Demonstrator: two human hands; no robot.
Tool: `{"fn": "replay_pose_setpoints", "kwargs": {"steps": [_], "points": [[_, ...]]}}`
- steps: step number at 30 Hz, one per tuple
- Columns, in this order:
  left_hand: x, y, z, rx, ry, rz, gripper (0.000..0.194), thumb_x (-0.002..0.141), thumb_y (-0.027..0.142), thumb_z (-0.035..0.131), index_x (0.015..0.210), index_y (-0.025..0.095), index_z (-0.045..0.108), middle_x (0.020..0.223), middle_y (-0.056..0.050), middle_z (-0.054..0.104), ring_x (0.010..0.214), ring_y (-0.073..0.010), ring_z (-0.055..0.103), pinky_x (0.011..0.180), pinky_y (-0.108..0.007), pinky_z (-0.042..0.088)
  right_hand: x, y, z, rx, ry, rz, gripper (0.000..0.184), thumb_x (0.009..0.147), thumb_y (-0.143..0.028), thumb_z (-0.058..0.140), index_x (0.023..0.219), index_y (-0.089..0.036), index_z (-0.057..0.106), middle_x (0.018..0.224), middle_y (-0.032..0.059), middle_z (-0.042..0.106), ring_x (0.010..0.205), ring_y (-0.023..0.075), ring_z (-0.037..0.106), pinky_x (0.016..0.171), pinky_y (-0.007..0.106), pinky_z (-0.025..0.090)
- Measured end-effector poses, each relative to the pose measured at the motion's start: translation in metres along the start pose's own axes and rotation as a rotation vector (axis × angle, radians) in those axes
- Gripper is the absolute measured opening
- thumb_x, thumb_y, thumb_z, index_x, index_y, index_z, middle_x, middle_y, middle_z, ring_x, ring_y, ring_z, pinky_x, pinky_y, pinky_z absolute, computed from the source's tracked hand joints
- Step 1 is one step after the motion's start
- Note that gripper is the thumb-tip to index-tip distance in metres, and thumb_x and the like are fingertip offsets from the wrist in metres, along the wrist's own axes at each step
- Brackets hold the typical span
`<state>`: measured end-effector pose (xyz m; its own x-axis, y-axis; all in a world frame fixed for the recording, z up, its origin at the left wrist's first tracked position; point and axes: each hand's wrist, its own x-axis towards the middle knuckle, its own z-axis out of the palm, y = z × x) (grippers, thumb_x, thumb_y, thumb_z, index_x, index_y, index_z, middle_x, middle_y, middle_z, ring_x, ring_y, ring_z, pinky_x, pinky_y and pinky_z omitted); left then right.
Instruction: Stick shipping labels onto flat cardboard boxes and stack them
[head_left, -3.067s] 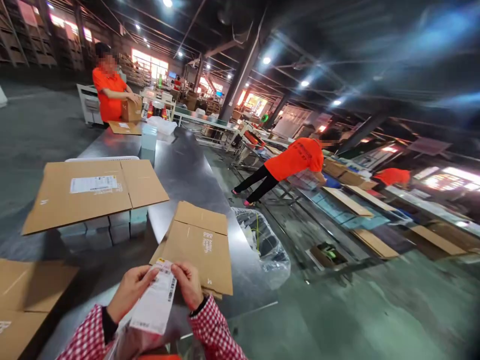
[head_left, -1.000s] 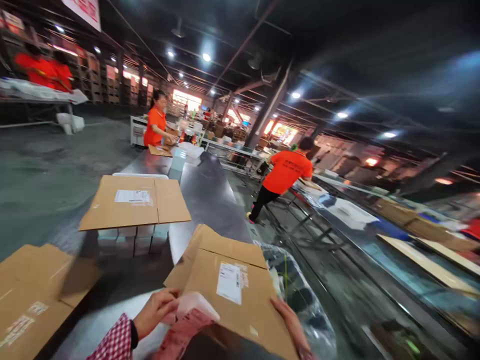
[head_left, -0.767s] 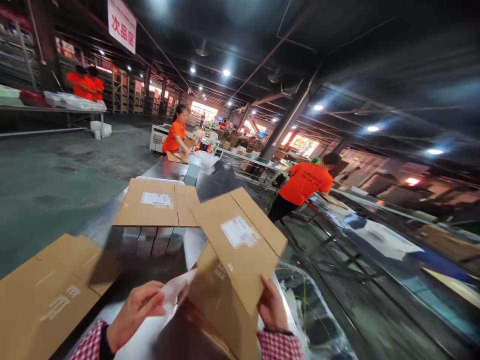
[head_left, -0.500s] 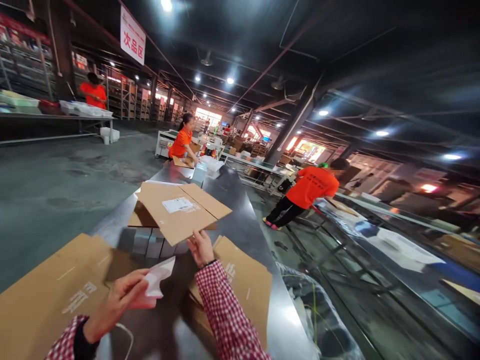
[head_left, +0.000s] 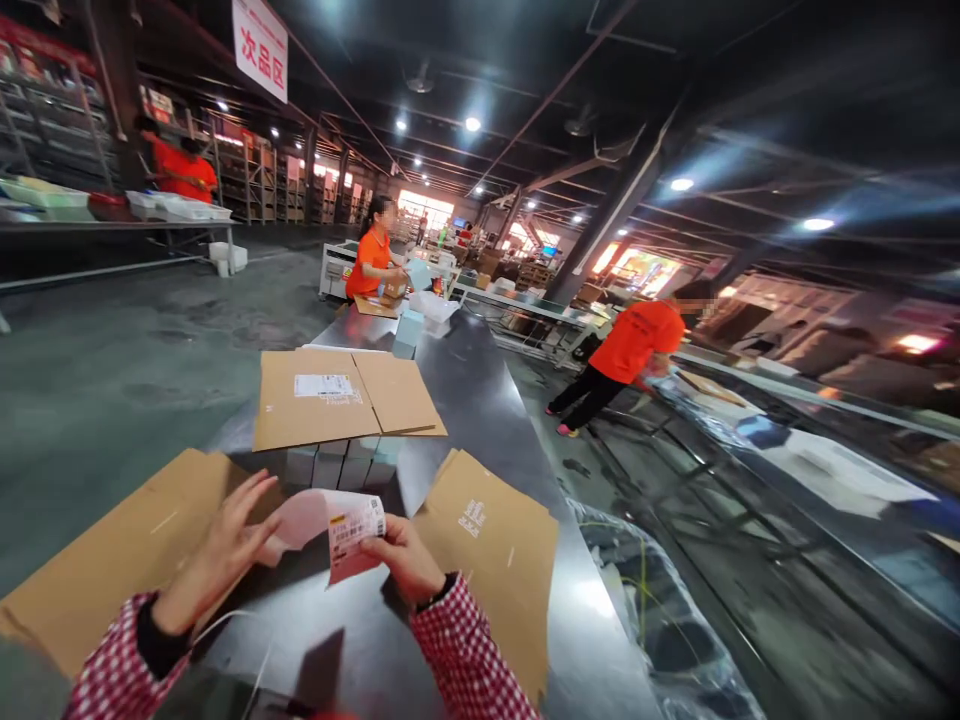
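Observation:
A printed shipping label (head_left: 357, 532) is pinched by its right edge between the thumb and fingers of my right hand (head_left: 407, 560). A curled pale strip of paper (head_left: 304, 520) runs from the label to my left hand (head_left: 225, 545), which holds its end near the thumb while the upper fingers stretch out. Beyond my hands, a flattened cardboard carton (head_left: 315, 410) with a label (head_left: 322, 386) stuck on it lies across several pale boxes (head_left: 328, 468). Flat cartons also lie beside each hand: one on the left (head_left: 150, 540), another on the right (head_left: 491, 560).
The metal table (head_left: 480, 400) runs away from me. At its far end a person in orange (head_left: 371, 255) handles a pale blue box (head_left: 418, 273). Clear plastic wrap (head_left: 660, 610) covers things beside the right edge. Another person (head_left: 630, 345) bends over a table at right.
My right hand has let go of the labelled carton, which now lies flatter on the boxes, and grips the label. The paper in my left hand has been stretched out between both hands.

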<state>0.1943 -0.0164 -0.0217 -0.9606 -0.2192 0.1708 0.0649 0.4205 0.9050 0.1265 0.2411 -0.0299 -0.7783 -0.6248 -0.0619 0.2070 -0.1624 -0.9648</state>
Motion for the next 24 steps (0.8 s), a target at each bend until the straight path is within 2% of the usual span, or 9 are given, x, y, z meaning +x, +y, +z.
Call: {"fn": "replay_pose_setpoints", "kwargs": {"steps": [1, 3, 5, 7, 10, 14, 17, 19, 24], "points": [[0.0, 0.005, 0.006, 0.061, -0.005, 0.097, 0.073, 0.08, 0.069, 0.056, 0.133, 0.019, 0.056, 0.15, -0.015, 0.045, 0.14, -0.0343, 0.039, 0.114, -0.053, 0.036, -0.005, 0.001, 0.003, -0.004, 0.012, -0.001, 0.033, 0.072, -0.04, 0.08, 0.097, -0.019, 0.076, 0.099, 0.0061, 0.076, 0.09, 0.0206, 0.07, 0.092, 0.038, 0.05], [0.001, 0.018, 0.023, 0.109, -0.14, 0.272, 0.068, 0.084, 0.06, 0.058, 0.141, 0.024, 0.048, 0.157, -0.011, 0.036, 0.146, -0.0305, 0.03, 0.12, -0.052, 0.023, -0.014, 0.003, 0.009, -0.008, 0.04, -0.021, 0.036, 0.073, -0.042, 0.078, 0.099, -0.018, 0.076, 0.102, 0.0074, 0.075, 0.092, 0.022, 0.069, 0.092, 0.038, 0.05], [0.002, 0.033, 0.043, 0.136, -0.275, 0.352, 0.067, 0.08, 0.054, 0.068, 0.138, 0.024, 0.051, 0.151, -0.011, 0.046, 0.142, -0.0311, 0.036, 0.122, -0.054, 0.016, -0.023, 0.007, 0.014, 0.007, 0.106, -0.048, 0.038, 0.073, -0.043, 0.078, 0.099, -0.017, 0.076, 0.1, 0.0075, 0.075, 0.091, 0.0226, 0.069, 0.09, 0.037, 0.05], [0.004, 0.044, 0.062, 0.101, -0.373, 0.276, 0.057, 0.078, 0.051, 0.07, 0.125, 0.021, 0.058, 0.131, -0.011, 0.062, 0.126, -0.0306, 0.054, 0.118, -0.052, 0.026, -0.033, 0.012, 0.016, 0.027, 0.164, -0.077, 0.036, 0.072, -0.043, 0.078, 0.096, -0.016, 0.076, 0.095, 0.0071, 0.075, 0.09, 0.0228, 0.068, 0.091, 0.038, 0.049], [0.005, 0.048, 0.088, -0.117, -0.457, 0.05, 0.039, 0.081, 0.049, 0.064, 0.105, 0.019, 0.057, 0.099, -0.006, 0.067, 0.092, -0.0226, 0.064, 0.087, -0.035, 0.052, -0.048, 0.019, 0.009, 0.039, 0.26, -0.127, 0.038, 0.074, -0.044, 0.077, 0.098, -0.016, 0.074, 0.097, 0.0081, 0.073, 0.092, 0.0227, 0.067, 0.092, 0.038, 0.049], [0.001, 0.042, 0.118, -0.233, -0.53, -0.043, 0.042, 0.082, 0.053, 0.06, 0.105, 0.018, 0.053, 0.089, -0.003, 0.063, 0.078, -0.0185, 0.061, 0.069, -0.027, 0.05, -0.066, 0.025, -0.02, -0.084, 0.538, -0.124, 0.051, 0.067, -0.047, 0.081, 0.106, -0.017, 0.068, 0.1, 0.0068, 0.067, 0.091, 0.0199, 0.062, 0.081, 0.033, 0.051], [-0.003, 0.038, 0.138, -0.125, -0.598, -0.006, 0.043, 0.084, 0.053, 0.056, 0.11, 0.018, 0.053, 0.084, -0.002, 0.065, 0.076, -0.0194, 0.061, 0.07, -0.029, 0.048, -0.077, 0.028, -0.041, -0.175, 0.526, -0.066, 0.041, 0.067, -0.051, 0.079, 0.086, -0.016, 0.071, 0.078, 0.002, 0.062, 0.07, 0.0135, 0.054, 0.065, 0.026, 0.045], [-0.005, 0.035, 0.153, -0.093, -0.599, 0.014, 0.046, 0.084, 0.054, 0.054, 0.113, 0.019, 0.053, 0.092, -0.004, 0.069, 0.085, -0.0215, 0.064, 0.079, -0.031, 0.049, -0.083, 0.032, -0.049, -0.187, 0.54, -0.043, 0.037, 0.068, -0.053, 0.076, 0.074, -0.016, 0.071, 0.065, -0.0003, 0.057, 0.06, 0.0113, 0.047, 0.057, 0.025, 0.039], [-0.008, 0.027, 0.19, -0.062, -0.598, -0.094, 0.059, 0.081, 0.06, 0.053, 0.12, 0.017, 0.053, 0.099, -0.008, 0.071, 0.088, -0.0247, 0.066, 0.082, -0.034, 0.049, -0.094, 0.058, -0.056, -0.274, 0.76, -0.085, 0.034, 0.075, -0.051, 0.07, 0.073, -0.017, 0.074, 0.069, 0.0024, 0.063, 0.068, 0.0154, 0.054, 0.065, 0.028, 0.042]]}}
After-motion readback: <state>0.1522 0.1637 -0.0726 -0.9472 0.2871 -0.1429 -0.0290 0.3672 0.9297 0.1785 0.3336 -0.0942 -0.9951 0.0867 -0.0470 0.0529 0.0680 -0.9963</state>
